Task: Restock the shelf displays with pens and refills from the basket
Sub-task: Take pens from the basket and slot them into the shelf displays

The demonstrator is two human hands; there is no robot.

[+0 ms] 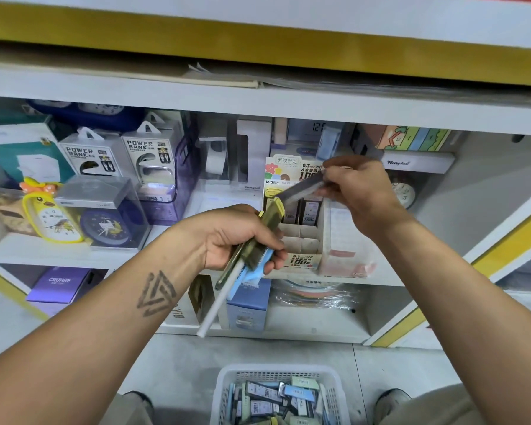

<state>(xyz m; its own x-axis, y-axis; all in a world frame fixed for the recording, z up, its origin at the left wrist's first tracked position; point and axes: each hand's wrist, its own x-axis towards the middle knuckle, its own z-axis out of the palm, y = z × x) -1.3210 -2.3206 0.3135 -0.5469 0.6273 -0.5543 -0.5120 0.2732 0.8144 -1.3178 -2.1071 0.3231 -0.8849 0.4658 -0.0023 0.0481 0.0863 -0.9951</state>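
My left hand (230, 237) grips a bundle of refill packs (259, 240), olive and light blue, with a white pen tube (219, 305) sticking down out of it. My right hand (359, 187) pinches one dark grey refill pack (301, 188), blurred, above the cardboard refill display box (301, 240) on the middle shelf. The box has divided slots; the rear ones hold a few dark packs, the front ones look empty. On the floor between my feet stands the white basket (224, 391) with several blue, grey and green packs.
Power bank boxes (149, 157), a yellow duck clock (51, 216) and a blue clock in a clear case (105, 225) fill the shelf to the left. A pink box (347, 240) stands right of the display. Purple and blue boxes sit on the lower shelf.
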